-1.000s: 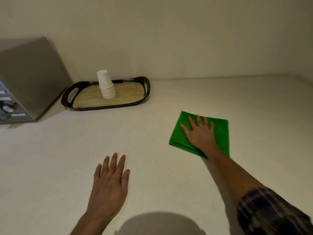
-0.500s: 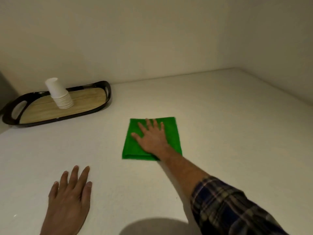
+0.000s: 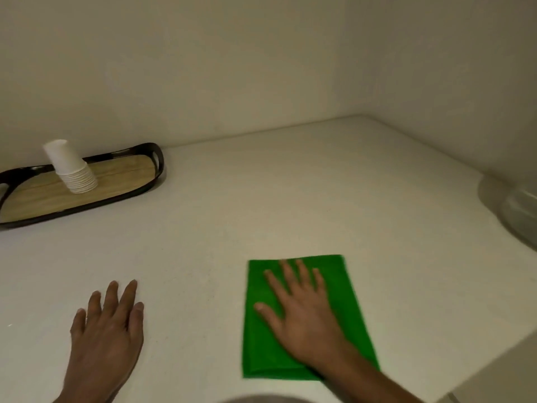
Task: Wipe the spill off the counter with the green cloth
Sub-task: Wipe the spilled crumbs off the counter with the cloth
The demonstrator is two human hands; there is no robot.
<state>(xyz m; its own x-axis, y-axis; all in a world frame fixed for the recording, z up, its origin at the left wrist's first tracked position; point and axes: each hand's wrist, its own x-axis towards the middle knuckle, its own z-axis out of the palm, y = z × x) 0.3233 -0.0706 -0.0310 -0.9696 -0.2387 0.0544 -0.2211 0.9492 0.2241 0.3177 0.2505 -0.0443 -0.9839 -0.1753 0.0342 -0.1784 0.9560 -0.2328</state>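
Note:
A folded green cloth (image 3: 348, 315) lies flat on the white counter (image 3: 261, 213), near its front edge. My right hand (image 3: 299, 318) presses down on the cloth with the fingers spread, palm flat. My left hand (image 3: 107, 330) rests flat on the bare counter to the left of the cloth, fingers apart, holding nothing. I cannot make out any spill on the counter surface.
A black tray with a wooden base (image 3: 116, 181) sits at the back left against the wall, with a stack of white paper cups (image 3: 71, 167) on it. A clear glass bowl or lid (image 3: 520, 210) shows at the right edge. Walls close the back and right.
My right hand has slid the cloth back toward me and to the right over the counter. The view has swung right, so the grey appliance at the left is out of frame.

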